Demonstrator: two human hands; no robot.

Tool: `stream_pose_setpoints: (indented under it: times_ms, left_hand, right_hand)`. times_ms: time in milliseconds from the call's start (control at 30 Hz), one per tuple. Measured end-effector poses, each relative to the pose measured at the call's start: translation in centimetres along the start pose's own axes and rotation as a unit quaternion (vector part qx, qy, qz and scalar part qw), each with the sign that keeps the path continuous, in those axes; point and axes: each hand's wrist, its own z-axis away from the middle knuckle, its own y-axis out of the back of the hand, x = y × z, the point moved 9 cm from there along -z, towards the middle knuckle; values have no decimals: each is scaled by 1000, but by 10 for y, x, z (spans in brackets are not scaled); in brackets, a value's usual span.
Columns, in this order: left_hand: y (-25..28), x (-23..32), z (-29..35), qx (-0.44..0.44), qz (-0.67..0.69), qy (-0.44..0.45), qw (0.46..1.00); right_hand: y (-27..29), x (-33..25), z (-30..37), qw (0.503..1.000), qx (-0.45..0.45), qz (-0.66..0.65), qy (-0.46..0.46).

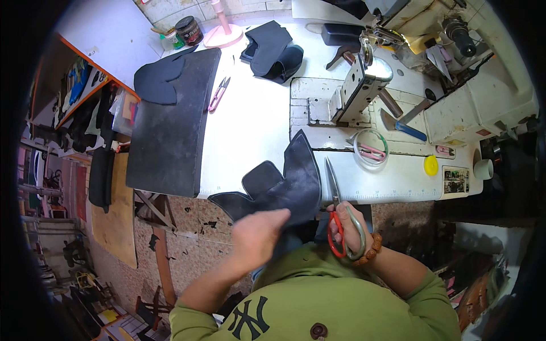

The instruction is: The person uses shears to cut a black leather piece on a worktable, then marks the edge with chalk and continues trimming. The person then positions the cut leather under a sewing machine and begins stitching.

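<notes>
A pair of scissors (334, 184) with one red and one grey-green handle loop is in my right hand (351, 227). Its fingers wrap the handles, and the blades point away from me over the table's front edge. My left hand (257, 238) is smeared by motion in front of a black leather piece (293, 187); whether its fingers pinch the leather does not show. That piece has pointed wings and a rounded tab, and it overhangs the front edge of the white table (247, 125). The scissor blades lie just right of the leather.
A sewing machine (364, 85) stands at the right, beside a hammer (406, 128) and a round clear dish (371, 149) with pink snips. At the left is a black board (168, 128) carrying dark cut pieces (162, 77). Pink thread snips (218, 95) and folded black pieces (270, 51) lie farther back.
</notes>
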Motion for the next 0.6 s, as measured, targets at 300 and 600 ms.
stream_pose_setpoints:
  times_ms: [300, 600]
  left_hand:
    - [103, 29, -144, 29, 10, -98, 995]
    - [100, -63, -108, -164, -311, -32, 936]
  right_hand:
    - [27, 7, 16, 961, -73, 265, 27]
    - [78, 19, 27, 998, -6, 15, 54]
